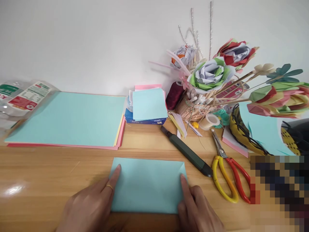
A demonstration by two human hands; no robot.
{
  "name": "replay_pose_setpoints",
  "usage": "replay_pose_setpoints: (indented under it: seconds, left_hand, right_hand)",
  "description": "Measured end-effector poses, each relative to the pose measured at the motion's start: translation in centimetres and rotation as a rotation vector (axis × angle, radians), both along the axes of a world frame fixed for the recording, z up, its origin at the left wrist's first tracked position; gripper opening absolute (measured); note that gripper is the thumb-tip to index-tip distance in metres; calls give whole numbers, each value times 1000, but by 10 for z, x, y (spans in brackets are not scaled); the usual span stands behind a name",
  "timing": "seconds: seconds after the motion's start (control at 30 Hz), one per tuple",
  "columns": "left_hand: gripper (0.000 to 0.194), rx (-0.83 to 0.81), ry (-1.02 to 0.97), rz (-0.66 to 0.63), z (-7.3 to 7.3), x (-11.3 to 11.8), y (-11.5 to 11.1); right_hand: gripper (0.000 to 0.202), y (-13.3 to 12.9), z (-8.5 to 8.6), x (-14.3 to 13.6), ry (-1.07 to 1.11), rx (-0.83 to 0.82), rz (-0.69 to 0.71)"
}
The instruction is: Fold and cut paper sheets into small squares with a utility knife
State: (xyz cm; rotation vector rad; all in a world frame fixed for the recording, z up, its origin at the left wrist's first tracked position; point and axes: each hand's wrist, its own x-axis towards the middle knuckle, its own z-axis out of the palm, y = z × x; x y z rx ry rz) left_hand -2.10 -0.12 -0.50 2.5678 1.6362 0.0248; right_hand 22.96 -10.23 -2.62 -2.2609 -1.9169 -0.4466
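Note:
A light blue sheet of paper (147, 188), which looks folded, lies on the wooden table in front of me. My left hand (90, 203), with a ring on one finger, holds its left side, the index finger stretched along the edge near the top corner. On the opposite side my right hand (199, 206) holds the paper, index fingertip pressed near the upper right corner and the other fingers curled. A small diagonal crease shows at that corner. The undersides of both hands are hidden.
Beyond the paper lie a dark green craft knife (188, 153) and scissors (224, 170) with yellow and red handles. A stack of coloured paper (72, 119) is at left, smaller sheets (149, 103) on a blue box. Paper flowers (212, 75) and a basket (243, 135) stand right.

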Motion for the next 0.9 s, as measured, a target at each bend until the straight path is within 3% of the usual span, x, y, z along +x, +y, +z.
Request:
replay_pose_setpoints:
  seconds: [0.13, 0.27, 0.37, 0.47, 0.67, 0.83, 0.9]
  left_hand:
    - [56, 186, 229, -270, 14, -3, 12]
    - [41, 416, 232, -415, 34, 8, 28]
    - [38, 487, 242, -587, 37, 17, 34]
    - [36, 495, 281, -682, 31, 21, 32]
    - [29, 521, 257, -665, 22, 29, 28]
    - [34, 336, -16, -1109, 16, 41, 50]
    - [33, 227, -61, -1164, 19, 47, 62]
  right_hand:
    - [41, 5, 20, 8, -14, -27, 36]
    - [36, 11, 37, 21, 45, -23, 182]
    - [31, 17, 43, 26, 78, 6, 215]
    - [25, 24, 44, 28, 104, 86, 264]
    - [23, 30, 42, 36, 72, 124, 414]
    - [23, 27, 43, 40, 48, 83, 439]
    - [23, 27, 44, 41, 64, 72, 445]
